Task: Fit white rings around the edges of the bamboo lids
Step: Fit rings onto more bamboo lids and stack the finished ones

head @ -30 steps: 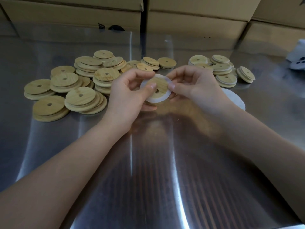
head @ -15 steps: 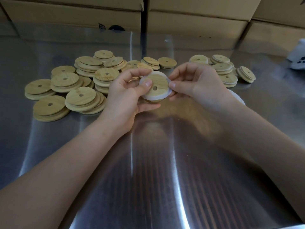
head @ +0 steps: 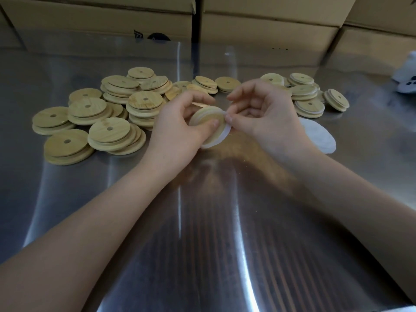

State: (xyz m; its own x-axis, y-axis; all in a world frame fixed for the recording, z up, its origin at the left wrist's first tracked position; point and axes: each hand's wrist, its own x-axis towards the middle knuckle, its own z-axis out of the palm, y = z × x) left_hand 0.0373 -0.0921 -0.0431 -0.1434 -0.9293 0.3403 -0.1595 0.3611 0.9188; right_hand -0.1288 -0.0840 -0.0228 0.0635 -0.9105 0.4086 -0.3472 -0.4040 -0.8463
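- Head view: both hands are meeting above the steel table, just in front of the lid piles.
- The left hand is curling closed around a lid, thumb lying across its face and fingers wrapping behind, tilting it toward the camera.
- The right hand is pinching the ring between thumb and forefinger at the lid's right edge; its other fingers are loosely bent.
- The ring is hanging loose below and to the right of the lid, seated only partly; how much sits on the rim is unclear.
- A bare pile is lying to the left, lids overlapping.
- A ringed pile is sitting behind the right hand.
- Spare rings are lying flat just beside the right wrist.
- Cartons are standing along the far edge.
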